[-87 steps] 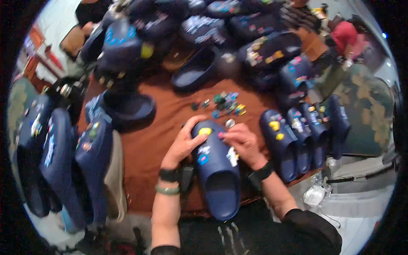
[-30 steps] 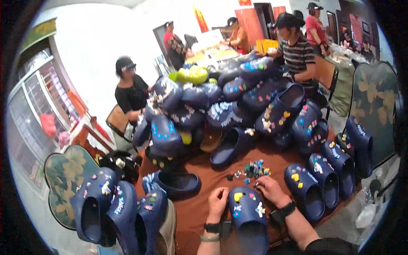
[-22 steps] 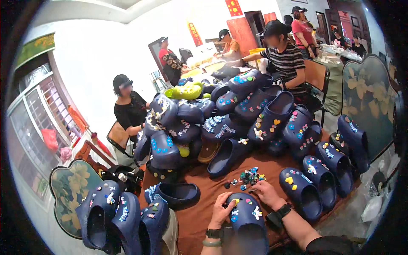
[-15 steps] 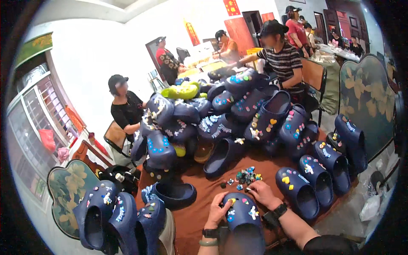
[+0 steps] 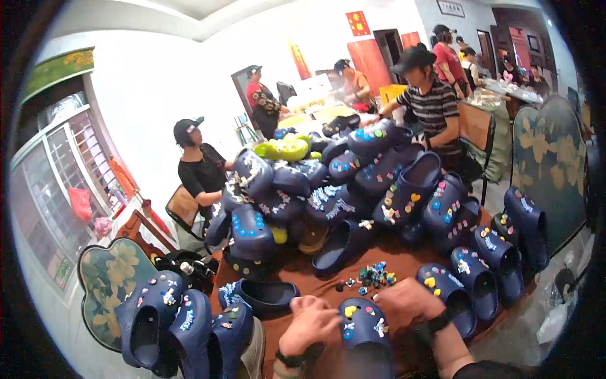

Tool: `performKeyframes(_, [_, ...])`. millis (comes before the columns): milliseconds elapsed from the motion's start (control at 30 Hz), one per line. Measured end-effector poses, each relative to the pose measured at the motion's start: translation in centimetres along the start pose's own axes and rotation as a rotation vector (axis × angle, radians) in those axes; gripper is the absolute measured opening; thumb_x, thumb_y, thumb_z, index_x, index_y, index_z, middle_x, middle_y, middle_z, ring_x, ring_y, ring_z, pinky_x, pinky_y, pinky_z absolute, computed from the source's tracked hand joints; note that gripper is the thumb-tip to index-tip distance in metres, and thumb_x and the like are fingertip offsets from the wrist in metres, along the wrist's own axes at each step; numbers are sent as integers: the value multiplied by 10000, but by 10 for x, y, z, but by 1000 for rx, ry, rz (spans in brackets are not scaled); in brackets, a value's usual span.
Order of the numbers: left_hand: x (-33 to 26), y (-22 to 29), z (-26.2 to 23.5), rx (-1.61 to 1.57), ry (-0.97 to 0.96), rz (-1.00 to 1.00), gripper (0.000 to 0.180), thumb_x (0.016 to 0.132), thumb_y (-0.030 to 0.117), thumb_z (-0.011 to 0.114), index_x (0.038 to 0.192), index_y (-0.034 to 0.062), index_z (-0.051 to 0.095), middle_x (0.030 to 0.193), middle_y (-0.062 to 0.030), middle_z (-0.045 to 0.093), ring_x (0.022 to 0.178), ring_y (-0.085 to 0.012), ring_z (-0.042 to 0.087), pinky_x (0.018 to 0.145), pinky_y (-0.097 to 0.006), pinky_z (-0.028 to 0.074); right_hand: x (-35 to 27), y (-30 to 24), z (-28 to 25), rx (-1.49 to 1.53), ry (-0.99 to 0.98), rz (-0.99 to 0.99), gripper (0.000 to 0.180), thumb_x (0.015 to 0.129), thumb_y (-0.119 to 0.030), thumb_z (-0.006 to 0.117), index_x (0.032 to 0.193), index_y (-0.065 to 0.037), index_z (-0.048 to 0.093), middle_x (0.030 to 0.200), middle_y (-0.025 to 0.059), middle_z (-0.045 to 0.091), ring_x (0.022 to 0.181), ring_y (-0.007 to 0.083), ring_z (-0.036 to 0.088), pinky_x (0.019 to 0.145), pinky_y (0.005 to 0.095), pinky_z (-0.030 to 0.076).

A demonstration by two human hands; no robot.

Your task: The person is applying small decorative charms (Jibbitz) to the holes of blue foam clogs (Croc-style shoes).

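Head view: clog (image 5: 363, 328) toe-end away.

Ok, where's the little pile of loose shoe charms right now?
In the head view, the pile of loose charms lies on the brown table, just beyond the navy clog between the left hand and right hand.

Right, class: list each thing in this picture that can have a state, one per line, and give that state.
Navy clog: lying toe up on the table, decorated with charms, held at both sides.
Left hand: gripping the clog's left side.
Right hand: resting on the clog's right side.
Loose charms: scattered in a small heap, unattached.
Clog pile: heaped high, mostly decorated.
Row of clogs: lined up at the table edge, decorated.
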State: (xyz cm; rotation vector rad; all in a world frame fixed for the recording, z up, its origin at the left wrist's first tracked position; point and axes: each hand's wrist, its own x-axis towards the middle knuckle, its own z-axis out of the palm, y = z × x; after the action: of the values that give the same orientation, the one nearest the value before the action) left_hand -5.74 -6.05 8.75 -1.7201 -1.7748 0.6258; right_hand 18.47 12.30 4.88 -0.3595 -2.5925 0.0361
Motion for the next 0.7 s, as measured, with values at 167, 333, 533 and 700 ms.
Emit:
performKeyframes(167, [26, 9, 9, -1116, 495, -523, 177, 845, 314, 642, 949, 192, 716, 864, 25, 636, 942, -204, 530, 864, -410, 275, 21, -3, 44, 589, 208, 351, 250, 910, -296, 503, 821, -109, 642, 684, 151, 617, 675, 319, 644, 570, 440, 492])
performKeyframes(333, [16, 79, 98, -1786, 339, -681, 242, 867, 202, 640, 1053, 54, 681, 875, -116, 652, 753, -202, 611, 665, -328, 465, -13, 2, 83, 339, 330, 232, 191, 822, -201, 652, 989, -107, 655, 992, 130, 578, 951, 327, 542, 809, 409, 458])
performKeyframes(533, [16, 107, 119, -1475, 426, -702, 280, 811, 200, 699, 1055, 65, 683, 1002, -122, 609, 929, -257, 605, 805, -352, 494, -25, 11, 119, 395, 241, 159, 183, 801, -178, 685, 968, -107, 656, 938, 118, 579, 914, 319, 555, 809, 417, 460])
performKeyframes(700, [14, 101, 102, -1399, 366, -606, 213, 805, 195, 690, 991, 92, 706, 963, -95, 622, 897, -261, 601, 767, -357, 486, -26, 11, 118, 398, 198, 170, 186, 808, -180, 683, 979, -111, 659, 941, 106, 586, 911, 308, 564, 810, 408, 462])
